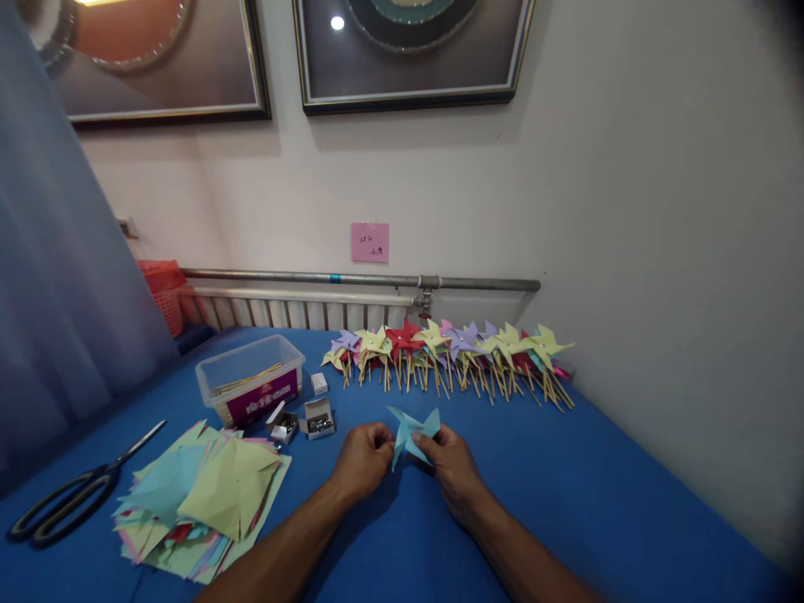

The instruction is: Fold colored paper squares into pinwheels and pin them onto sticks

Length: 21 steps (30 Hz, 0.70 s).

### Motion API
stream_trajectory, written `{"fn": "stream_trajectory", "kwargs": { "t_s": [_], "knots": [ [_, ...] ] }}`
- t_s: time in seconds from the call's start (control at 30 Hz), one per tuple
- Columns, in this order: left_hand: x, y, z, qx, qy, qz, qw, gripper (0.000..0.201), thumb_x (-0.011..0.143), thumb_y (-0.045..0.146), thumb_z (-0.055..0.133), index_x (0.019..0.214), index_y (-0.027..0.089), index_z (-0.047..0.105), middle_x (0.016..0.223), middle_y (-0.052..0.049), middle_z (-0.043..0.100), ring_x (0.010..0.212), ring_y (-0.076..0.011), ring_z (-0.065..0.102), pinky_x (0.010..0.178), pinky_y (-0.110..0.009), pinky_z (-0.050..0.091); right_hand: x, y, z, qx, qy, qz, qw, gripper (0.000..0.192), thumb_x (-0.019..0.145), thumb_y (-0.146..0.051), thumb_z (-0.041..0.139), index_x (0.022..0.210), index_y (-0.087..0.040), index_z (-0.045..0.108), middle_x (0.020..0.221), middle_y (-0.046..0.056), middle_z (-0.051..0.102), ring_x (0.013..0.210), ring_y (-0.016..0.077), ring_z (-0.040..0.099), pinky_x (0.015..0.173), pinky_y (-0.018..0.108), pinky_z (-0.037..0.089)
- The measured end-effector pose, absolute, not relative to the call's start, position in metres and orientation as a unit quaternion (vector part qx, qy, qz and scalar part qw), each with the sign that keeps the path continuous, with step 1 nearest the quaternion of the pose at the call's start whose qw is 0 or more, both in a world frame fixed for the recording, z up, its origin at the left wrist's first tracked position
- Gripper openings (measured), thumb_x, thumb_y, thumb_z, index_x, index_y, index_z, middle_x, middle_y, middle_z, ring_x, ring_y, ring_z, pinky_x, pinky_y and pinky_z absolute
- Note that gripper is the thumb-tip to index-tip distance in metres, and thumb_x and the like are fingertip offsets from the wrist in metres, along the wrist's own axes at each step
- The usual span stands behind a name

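I am pinching a folded light-blue paper pinwheel (411,435) between my left hand (363,459) and right hand (453,469), its pointed vanes spreading above my fingers.

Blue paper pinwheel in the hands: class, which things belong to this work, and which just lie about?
In use: left hand, right hand, blue paper pinwheel, cut paper squares, pin boxes, stick tub.
Lying about: scissors, finished pinwheels, pink note.
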State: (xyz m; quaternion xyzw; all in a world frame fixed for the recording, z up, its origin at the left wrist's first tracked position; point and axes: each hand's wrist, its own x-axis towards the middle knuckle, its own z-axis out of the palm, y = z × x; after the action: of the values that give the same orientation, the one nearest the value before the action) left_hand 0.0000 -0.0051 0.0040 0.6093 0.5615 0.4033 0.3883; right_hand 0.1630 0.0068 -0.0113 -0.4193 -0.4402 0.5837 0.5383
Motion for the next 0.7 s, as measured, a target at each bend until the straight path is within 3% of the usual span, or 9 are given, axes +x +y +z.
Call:
{"fn": "stream_trajectory", "kwargs": {
  "t_s": [0.7],
  "knots": [
    [-0.002,-0.004,0.0021,0.622,0.55,0.398,0.39,0.01,0.071,0.018,0.053,0.07,0.015,0.062,0.056,0.003,0.054,0.051,-0.0091,0.044,0.049,-0.02,0.031,0.1613,0.0014,-0.003,-0.418,-0.439,0.589,0.535,0.036,0.061,-0.039,0.083,0.088,-0.016,0.074,0.08,0.005,0.074,0.066,0.0186,0.062,0.066,0.03,0.048]
  ]
}}
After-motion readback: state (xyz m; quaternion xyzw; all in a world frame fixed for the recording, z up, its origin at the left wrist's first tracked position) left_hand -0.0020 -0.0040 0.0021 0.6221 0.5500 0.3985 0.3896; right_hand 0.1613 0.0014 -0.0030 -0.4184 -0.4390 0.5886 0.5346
